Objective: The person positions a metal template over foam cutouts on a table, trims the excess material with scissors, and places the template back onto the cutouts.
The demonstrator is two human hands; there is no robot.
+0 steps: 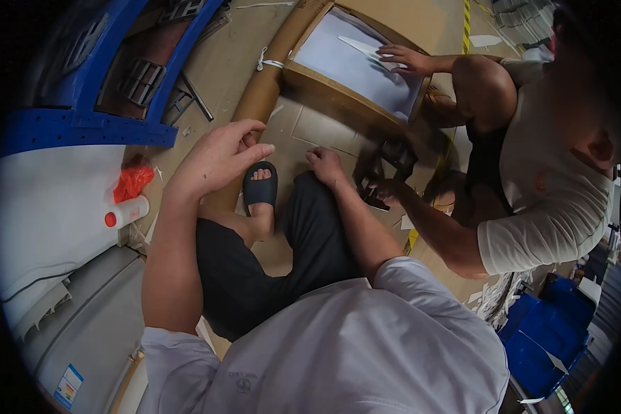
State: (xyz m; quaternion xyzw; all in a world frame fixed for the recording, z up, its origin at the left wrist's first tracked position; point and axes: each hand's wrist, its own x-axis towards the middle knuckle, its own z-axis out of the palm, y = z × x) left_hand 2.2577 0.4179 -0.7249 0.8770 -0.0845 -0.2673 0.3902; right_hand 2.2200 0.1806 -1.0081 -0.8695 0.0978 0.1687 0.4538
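Your left hand (238,152): empty, fingers loosely parted, near tube (263,90). Right hand (326,167): curled by knee (314,190), grip unclear. Give co-worker's hand (403,61) room at box (345,95).

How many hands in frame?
4: left hand over the tube, right hand by the knee, co-worker's upper hand at the open box, lower hand by a dark object.

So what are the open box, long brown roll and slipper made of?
Open box: likely matte cardboard, thin-sided and brown. Brown roll: maybe cardboard or paper, smooth, brown and dull. Slipper: probably matte foam or rubber, dark, thick and seamless-looking.
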